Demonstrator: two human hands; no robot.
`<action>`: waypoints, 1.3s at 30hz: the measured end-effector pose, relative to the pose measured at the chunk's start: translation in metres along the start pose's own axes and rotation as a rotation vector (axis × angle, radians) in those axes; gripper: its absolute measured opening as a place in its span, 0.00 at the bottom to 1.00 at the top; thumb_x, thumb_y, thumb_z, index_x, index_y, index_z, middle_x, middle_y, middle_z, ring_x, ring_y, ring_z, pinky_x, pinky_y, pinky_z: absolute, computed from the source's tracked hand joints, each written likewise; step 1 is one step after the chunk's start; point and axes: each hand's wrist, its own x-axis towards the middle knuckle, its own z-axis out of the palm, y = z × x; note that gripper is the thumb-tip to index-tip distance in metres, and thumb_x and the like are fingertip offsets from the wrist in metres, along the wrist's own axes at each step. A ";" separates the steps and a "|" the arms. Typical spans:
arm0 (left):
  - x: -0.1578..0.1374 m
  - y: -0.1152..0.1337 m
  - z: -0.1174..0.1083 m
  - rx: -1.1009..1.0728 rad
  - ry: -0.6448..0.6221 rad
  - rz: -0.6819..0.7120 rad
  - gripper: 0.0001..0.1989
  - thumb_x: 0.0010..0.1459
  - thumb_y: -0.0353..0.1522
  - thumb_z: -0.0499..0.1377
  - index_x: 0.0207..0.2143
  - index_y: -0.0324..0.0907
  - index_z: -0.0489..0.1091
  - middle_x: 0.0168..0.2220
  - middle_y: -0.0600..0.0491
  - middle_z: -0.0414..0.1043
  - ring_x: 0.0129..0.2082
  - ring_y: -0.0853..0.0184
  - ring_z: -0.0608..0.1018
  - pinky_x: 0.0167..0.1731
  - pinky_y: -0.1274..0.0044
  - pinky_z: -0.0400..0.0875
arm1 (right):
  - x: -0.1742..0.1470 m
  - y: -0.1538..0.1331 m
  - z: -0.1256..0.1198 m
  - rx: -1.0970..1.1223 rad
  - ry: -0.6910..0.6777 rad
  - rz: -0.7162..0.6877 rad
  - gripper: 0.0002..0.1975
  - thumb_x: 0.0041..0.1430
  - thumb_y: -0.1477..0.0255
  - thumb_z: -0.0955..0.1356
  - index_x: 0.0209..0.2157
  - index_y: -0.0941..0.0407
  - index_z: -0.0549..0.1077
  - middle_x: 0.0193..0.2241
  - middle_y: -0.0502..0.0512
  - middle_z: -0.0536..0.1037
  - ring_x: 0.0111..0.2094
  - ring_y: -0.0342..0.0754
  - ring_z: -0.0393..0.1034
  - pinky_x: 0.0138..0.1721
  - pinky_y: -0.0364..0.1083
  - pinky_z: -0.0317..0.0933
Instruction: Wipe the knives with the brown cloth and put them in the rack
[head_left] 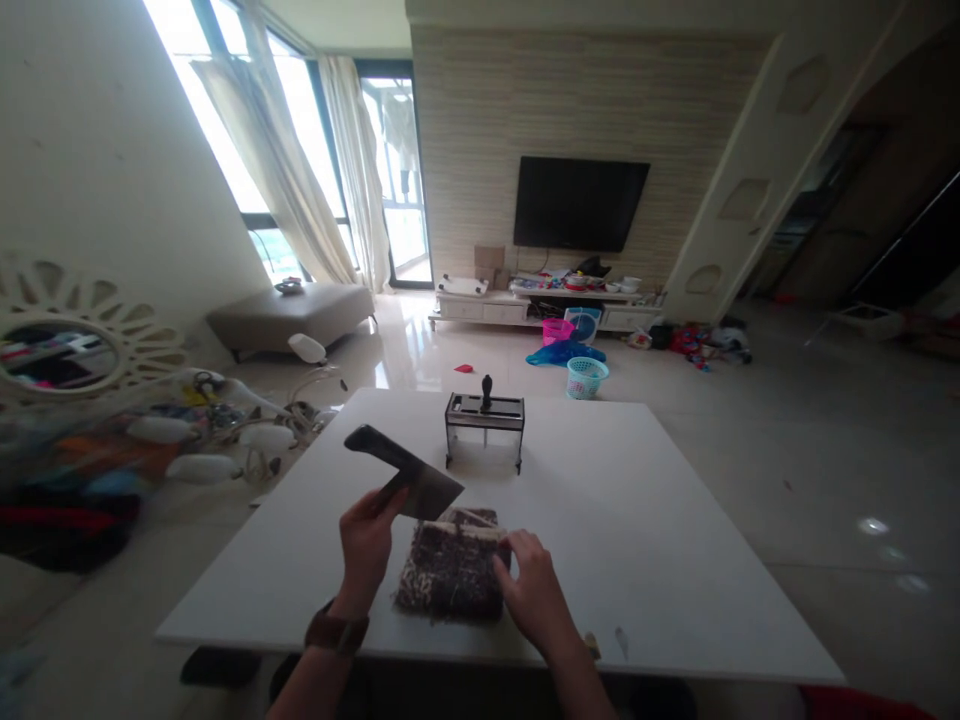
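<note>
My left hand (367, 540) is closed around the lower left part of a flat-bladed tool (431, 490), trowel-like, with a grey blade and a black handle pointing up and left. The blade's lower edge hangs over the back left of a shaggy block (454, 570), dark brown with pale streaks, lying near the table's front edge. At its right edge, my right hand (532, 580) grips the block, fingers curled and thumb on top. Beyond it stands a black-framed device (485, 410) with clear sides and an upright knob.
All this is on a white table (637, 530). Two small pieces lie by its front edge, right of my right arm. On the floor behind are a turquoise basket (586, 376) and a blue plastic bag (562, 353). A white-armed lamp (262, 438) lies at left.
</note>
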 end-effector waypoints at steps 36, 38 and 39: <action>0.139 0.048 0.207 0.158 -0.678 0.344 0.18 0.42 0.43 0.71 0.24 0.37 0.74 0.23 0.53 0.72 0.27 0.68 0.72 0.29 0.75 0.68 | -0.011 -0.035 0.003 0.031 -0.189 -0.044 0.05 0.61 0.72 0.68 0.40 0.51 0.74 0.42 0.53 0.77 0.49 0.53 0.69 0.53 0.56 0.55; 0.141 0.045 0.208 0.185 -0.713 0.364 0.18 0.43 0.43 0.71 0.25 0.37 0.75 0.24 0.53 0.73 0.28 0.67 0.73 0.31 0.74 0.70 | -0.011 -0.036 0.004 0.038 -0.195 -0.046 0.05 0.61 0.72 0.68 0.40 0.51 0.74 0.42 0.53 0.77 0.49 0.52 0.69 0.53 0.56 0.54; 0.141 0.044 0.207 0.195 -0.730 0.371 0.17 0.43 0.43 0.71 0.25 0.37 0.75 0.24 0.53 0.73 0.28 0.67 0.73 0.33 0.74 0.70 | -0.011 -0.037 0.005 0.042 -0.196 -0.050 0.05 0.62 0.72 0.68 0.40 0.51 0.74 0.42 0.53 0.77 0.49 0.52 0.69 0.53 0.56 0.54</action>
